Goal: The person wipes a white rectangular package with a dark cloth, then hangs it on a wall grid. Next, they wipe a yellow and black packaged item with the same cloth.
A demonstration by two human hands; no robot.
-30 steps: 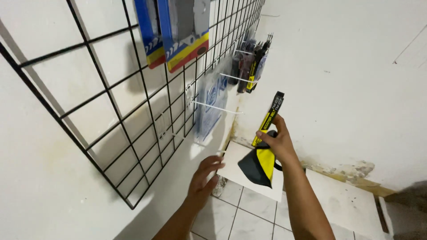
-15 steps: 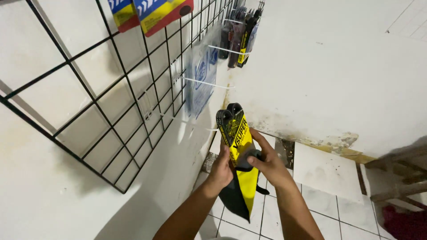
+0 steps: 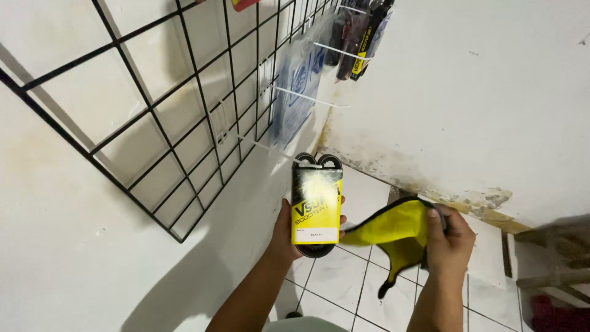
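Below the grid: we hold the packaged belt (image 3: 316, 206) at the white hook (image 3: 279, 154).
Left hand (image 3: 289, 230): clasps package.
Right hand (image 3: 450, 240): pinches yellow cloth (image 3: 393, 230).
Risk: we judge the loop may miss the hook and drop.

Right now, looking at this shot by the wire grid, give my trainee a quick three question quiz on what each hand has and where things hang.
1. True or false: the left hand holds the black and yellow belt package upright.
2. What does the right hand grip?
A. a yellow and black cloth
B. a screwdriver
C. a blue bag
3. Fill in: the top of the package sits at the tip of a white ____ sticking out from the wire grid.

Key: 1 true; 2 A, the yellow cloth; 3 hook.
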